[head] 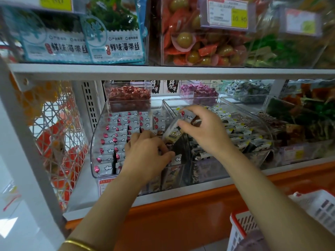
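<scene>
**Inspector:** State of the hands?

**Recorder:** The right hand [204, 129] pinches a snack packet [172, 132] between thumb and fingertips. The left hand [145, 153] is knuckles up, fingers curled down among the rows of packets [119, 134]. Its tips are hidden, so I cannot tell whether it grips one.

**Inspector:** Where is the held packet?

**Recorder:** Between the two hands, raised over the right end of the left bin [96, 142], by the wall it shares with the middle bin [268, 134]. Its long axis is tilted. The top end is up at the right hand's fingers, and the lower end points down and left, just beside the left hand's knuckles.

**Inspector:** Which hand is nearer the open slot?

**Recorder:** The left hand, which sits right at it. In my judgement the packet needs to come nearly upright to match the standing rows, then drop in beside the left fingers.

**Inspector:** Surroundings?

**Recorder:** The middle bin holds loose black-and-white packets. Both bins sit on the lower shelf [181, 194], and a white basket [243, 230] is below at the right.
</scene>
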Demonstrator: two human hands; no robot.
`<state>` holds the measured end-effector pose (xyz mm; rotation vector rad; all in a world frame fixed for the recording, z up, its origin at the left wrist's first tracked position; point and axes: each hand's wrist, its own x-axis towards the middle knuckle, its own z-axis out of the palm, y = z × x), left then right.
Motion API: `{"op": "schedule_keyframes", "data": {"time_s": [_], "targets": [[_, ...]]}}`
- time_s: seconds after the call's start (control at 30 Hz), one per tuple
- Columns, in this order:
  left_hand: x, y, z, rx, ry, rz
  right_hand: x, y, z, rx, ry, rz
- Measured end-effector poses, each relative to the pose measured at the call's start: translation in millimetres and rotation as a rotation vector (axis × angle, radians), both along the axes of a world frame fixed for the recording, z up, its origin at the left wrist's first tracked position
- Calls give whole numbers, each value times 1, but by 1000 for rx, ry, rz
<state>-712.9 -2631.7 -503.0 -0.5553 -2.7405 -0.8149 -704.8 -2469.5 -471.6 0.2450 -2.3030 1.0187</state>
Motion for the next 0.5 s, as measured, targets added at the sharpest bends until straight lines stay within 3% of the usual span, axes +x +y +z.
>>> {"op": "schedule_keyframes", "data": {"time_s": [0.5], "targets": [[-1,-9,9,43,-70,-122,-20,-12,-6,656,-164,10]]}}
